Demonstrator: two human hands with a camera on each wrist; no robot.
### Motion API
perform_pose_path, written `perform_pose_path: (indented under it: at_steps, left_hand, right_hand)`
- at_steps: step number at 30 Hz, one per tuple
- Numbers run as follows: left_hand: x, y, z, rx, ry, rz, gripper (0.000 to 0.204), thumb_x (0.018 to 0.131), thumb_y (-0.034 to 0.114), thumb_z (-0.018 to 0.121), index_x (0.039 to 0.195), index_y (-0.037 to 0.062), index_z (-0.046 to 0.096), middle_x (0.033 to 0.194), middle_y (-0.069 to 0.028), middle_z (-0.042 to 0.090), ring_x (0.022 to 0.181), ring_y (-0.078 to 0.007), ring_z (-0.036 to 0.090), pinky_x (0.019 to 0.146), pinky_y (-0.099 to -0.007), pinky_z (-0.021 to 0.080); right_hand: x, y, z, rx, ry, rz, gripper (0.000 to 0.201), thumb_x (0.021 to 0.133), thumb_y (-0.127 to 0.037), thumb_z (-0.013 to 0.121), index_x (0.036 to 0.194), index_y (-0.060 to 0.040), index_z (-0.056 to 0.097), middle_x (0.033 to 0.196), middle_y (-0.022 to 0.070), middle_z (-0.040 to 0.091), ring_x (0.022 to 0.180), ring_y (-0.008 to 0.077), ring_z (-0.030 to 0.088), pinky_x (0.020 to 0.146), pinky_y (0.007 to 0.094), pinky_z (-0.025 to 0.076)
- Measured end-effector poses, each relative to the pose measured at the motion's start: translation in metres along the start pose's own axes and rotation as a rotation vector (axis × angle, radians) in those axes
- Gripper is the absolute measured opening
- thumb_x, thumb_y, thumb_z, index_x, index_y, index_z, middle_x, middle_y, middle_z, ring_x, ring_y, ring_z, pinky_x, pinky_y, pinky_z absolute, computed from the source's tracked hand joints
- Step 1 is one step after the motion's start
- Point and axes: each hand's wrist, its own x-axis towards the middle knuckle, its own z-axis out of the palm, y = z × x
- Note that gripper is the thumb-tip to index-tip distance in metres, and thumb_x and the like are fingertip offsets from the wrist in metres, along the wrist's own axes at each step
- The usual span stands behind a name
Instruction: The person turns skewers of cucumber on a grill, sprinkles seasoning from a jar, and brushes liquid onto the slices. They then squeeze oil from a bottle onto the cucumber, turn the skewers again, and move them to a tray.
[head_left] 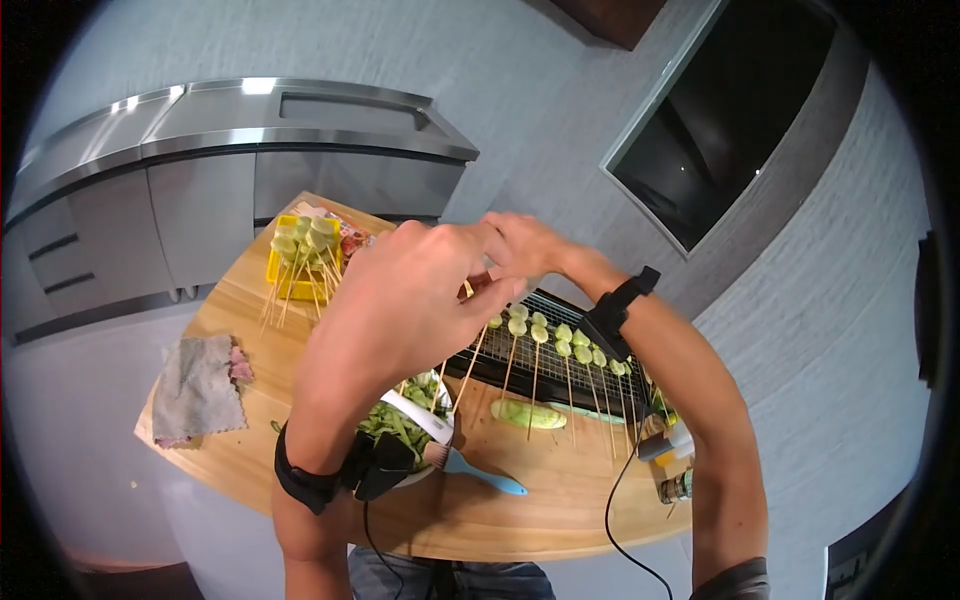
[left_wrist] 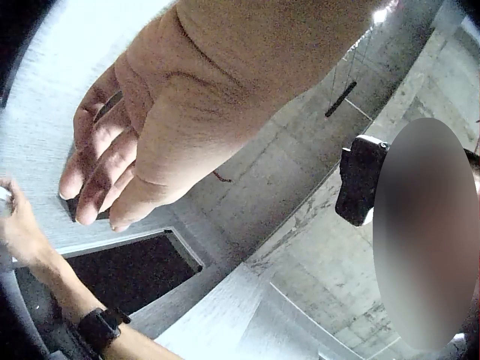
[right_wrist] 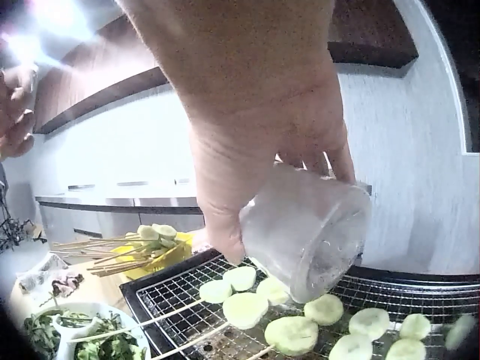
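My right hand (head_left: 522, 246) grips a clear, frosted-looking cup (right_wrist: 300, 232) by its side, tilted above the grill. In the right wrist view its round end faces down to the right, close over the skewered pale green slices (right_wrist: 291, 335). These skewers lie in a row on the wire grill rack (right_wrist: 176, 291), sticks pointing toward me. My left hand (head_left: 405, 295) is raised in front of the grill, fingers loosely bent, and in the left wrist view the fingers (left_wrist: 97, 172) hold nothing. In the head view it hides most of the cup.
A yellow basket (head_left: 272, 268) of skewers stands at the table's far left, near a grey cloth (head_left: 197, 388). A bowl of chopped greens (head_left: 392, 425), a blue-handled brush (head_left: 490, 480) and a green vegetable piece (head_left: 528, 414) lie nearer. Bottles (head_left: 672, 446) stand at right; a cable (head_left: 612, 510) hangs there.
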Motion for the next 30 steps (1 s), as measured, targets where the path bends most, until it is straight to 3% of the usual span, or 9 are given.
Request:
perform_pose_path:
  at_steps: [2,4,8,12,18,20,23,27,30]
  left_hand:
    - [0.0,-0.001,0.0,0.002,-0.005,0.006,0.024,0.091,0.023,0.075,0.103,0.0026,0.072,0.07,-0.0144,0.07,0.061,-0.0279,0.068,0.058,-0.0354,0.05]
    - [0.0,-0.001,0.001,-0.049,0.002,-0.021,0.024,0.091,0.023,0.075,0.101,0.0018,0.073,0.068,-0.0145,0.069,0.06,-0.0267,0.067,0.058,-0.0351,0.05]
    - [0.002,0.001,0.001,-0.037,-0.016,-0.019,0.024,0.09,0.023,0.075,0.1,0.0011,0.073,0.067,-0.0145,0.068,0.058,-0.0262,0.066,0.057,-0.0349,0.05]
    - [0.001,-0.001,0.003,-0.046,0.006,0.002,0.023,0.09,0.022,0.075,0.1,0.0006,0.073,0.067,-0.0143,0.068,0.057,-0.0261,0.065,0.057,-0.0341,0.049]
    - [0.001,0.0,0.005,-0.024,-0.029,-0.027,0.023,0.091,0.02,0.075,0.102,0.0009,0.072,0.066,-0.0137,0.068,0.057,-0.0251,0.066,0.057,-0.0337,0.049]
    - [0.001,0.0,0.005,-0.02,-0.05,-0.027,0.022,0.091,0.02,0.075,0.103,0.001,0.072,0.066,-0.0137,0.068,0.057,-0.0248,0.065,0.057,-0.0336,0.049]
    - [0.001,0.0,0.004,0.017,-0.065,-0.031,0.022,0.091,0.019,0.075,0.103,0.0014,0.072,0.066,-0.0132,0.068,0.056,-0.0239,0.065,0.056,-0.0333,0.049]
    - [0.001,-0.001,0.004,-0.021,-0.041,-0.006,0.022,0.091,0.019,0.075,0.103,0.0016,0.072,0.066,-0.0129,0.068,0.055,-0.0231,0.063,0.054,-0.0336,0.048]
    - [0.001,-0.001,0.005,-0.016,-0.051,-0.016,0.021,0.091,0.019,0.075,0.103,0.0017,0.072,0.065,-0.0129,0.067,0.054,-0.023,0.063,0.054,-0.0336,0.048]
  right_hand:
    - [-0.007,0.007,0.0,0.013,0.014,0.039,0.077,0.064,-0.054,0.09,0.12,-0.008,0.063,0.12,0.0196,0.068,0.114,0.0376,0.065,0.093,0.0461,0.052]
    - [-0.013,0.021,0.007,0.189,-0.224,-0.091,0.077,0.064,-0.053,0.09,0.12,-0.0078,0.062,0.12,0.0196,0.068,0.114,0.0365,0.065,0.093,0.0465,0.053]
    - [-0.025,0.028,-0.004,0.082,-0.015,0.092,0.079,0.064,-0.048,0.089,0.126,-0.0081,0.061,0.117,0.0185,0.069,0.111,0.0355,0.066,0.093,0.0449,0.054]
    - [-0.032,0.025,0.005,0.149,-0.127,0.009,0.076,0.065,-0.045,0.089,0.124,-0.0072,0.061,0.113,0.0175,0.071,0.106,0.0348,0.068,0.09,0.0446,0.054]
    - [-0.02,0.02,0.004,0.244,-0.088,-0.067,0.075,0.064,-0.044,0.089,0.123,-0.0073,0.062,0.117,0.0178,0.07,0.107,0.0333,0.067,0.09,0.043,0.054]
    - [-0.013,0.018,0.0,0.04,-0.01,0.009,0.075,0.064,-0.044,0.089,0.124,-0.0085,0.062,0.119,0.0167,0.07,0.108,0.0328,0.067,0.09,0.0423,0.054]
    - [-0.015,0.009,-0.001,0.121,-0.148,0.017,0.076,0.065,-0.043,0.089,0.126,-0.0091,0.06,0.117,0.0158,0.07,0.109,0.0332,0.067,0.091,0.0425,0.054]
    - [-0.012,0.015,0.008,0.01,-0.073,-0.014,0.076,0.065,-0.042,0.09,0.127,-0.0094,0.06,0.118,0.0157,0.068,0.109,0.033,0.066,0.091,0.0433,0.054]
    - [-0.015,0.015,0.008,0.304,-0.136,-0.01,0.076,0.065,-0.042,0.09,0.127,-0.0091,0.06,0.119,0.0158,0.067,0.109,0.0319,0.065,0.09,0.0428,0.054]
